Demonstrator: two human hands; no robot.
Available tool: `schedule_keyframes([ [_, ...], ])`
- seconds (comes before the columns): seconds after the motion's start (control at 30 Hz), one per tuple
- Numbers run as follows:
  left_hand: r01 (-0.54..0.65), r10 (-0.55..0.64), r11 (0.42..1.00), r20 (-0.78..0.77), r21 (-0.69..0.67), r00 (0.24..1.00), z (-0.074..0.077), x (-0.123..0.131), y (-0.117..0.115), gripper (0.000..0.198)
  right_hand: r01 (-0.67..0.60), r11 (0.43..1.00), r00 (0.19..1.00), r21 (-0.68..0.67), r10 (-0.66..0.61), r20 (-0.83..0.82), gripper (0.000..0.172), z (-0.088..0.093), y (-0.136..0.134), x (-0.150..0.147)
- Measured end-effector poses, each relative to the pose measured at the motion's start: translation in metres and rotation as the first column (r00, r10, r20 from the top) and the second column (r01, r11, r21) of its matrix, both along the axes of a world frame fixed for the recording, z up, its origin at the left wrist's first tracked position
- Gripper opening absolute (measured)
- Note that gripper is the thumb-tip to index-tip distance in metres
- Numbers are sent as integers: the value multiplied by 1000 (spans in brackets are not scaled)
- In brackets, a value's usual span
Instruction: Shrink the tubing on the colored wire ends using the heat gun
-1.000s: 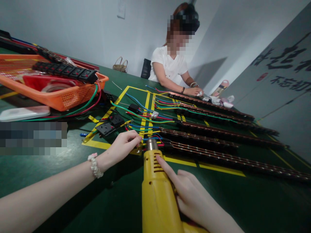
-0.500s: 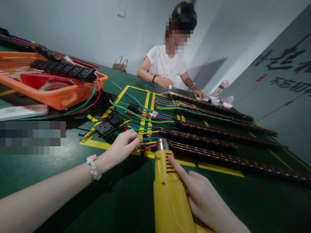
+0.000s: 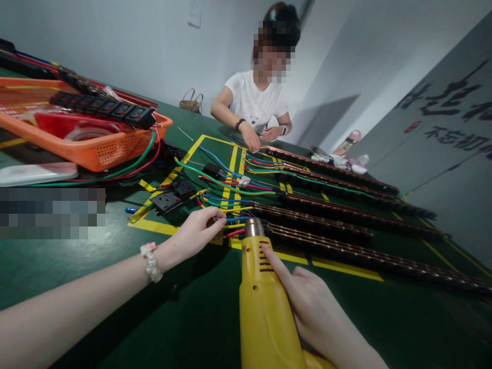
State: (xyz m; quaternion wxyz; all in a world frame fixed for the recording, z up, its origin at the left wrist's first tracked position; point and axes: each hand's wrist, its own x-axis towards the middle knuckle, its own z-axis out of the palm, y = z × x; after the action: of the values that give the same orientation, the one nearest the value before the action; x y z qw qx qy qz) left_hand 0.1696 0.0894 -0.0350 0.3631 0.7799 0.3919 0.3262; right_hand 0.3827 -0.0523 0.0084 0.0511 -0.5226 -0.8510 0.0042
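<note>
My right hand (image 3: 307,292) is wrapped round a yellow heat gun (image 3: 265,302), its index finger lying along the vents. The gun's metal nozzle (image 3: 254,227) points away from me, at the coloured wires beside the nearest strip. My left hand (image 3: 198,229) is closed in a pinch at the left ends of these wires. A blue wire (image 3: 236,219) runs from its fingertips towards the nozzle; the exact grip is partly hidden by the fingers. Yellow and red wires (image 3: 235,232) lie just below. They lead to a long dark strip with copper-coloured bars (image 3: 346,246).
Several similar strips (image 3: 365,218) lie side by side to the right. Black socket pieces (image 3: 175,197) rest left of the wires. An orange basket (image 3: 126,148) holds a socket strip (image 3: 103,108). Across the green table (image 3: 154,318), a co-worker (image 3: 255,102) handles the far strip's end.
My left hand's fingers have shifted slightly at the wire ends. The heat gun has moved a little left and up. The co-worker's hands have come together at the far strip's left end.
</note>
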Motion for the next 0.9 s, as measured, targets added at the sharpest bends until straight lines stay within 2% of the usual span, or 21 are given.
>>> schedule_keyframes([
  [0.07, -3, 3, 1000, 0, 0, 1000, 1, 0, 0, 30, -12, 1000, 1000, 11, 12, 24, 81, -1, 4, -7],
  [0.33, -15, 16, 1000, 38, -18, 999, 4, 0, 0, 31, -58, 995, 995, -86, 65, 81, 89, -6, 17, -31],
  [0.7, -2, 1, 1000, 54, 21, 999, 3, -1, 2, 31, -34, 995, 997, -96, 40, 66, 92, -3, 17, -28],
  [0.9, 1, -3, 1000, 57, 30, 998, 2, -1, 2, 29, 54, 998, 998, -37, -53, 37, 88, -5, 9, -10],
])
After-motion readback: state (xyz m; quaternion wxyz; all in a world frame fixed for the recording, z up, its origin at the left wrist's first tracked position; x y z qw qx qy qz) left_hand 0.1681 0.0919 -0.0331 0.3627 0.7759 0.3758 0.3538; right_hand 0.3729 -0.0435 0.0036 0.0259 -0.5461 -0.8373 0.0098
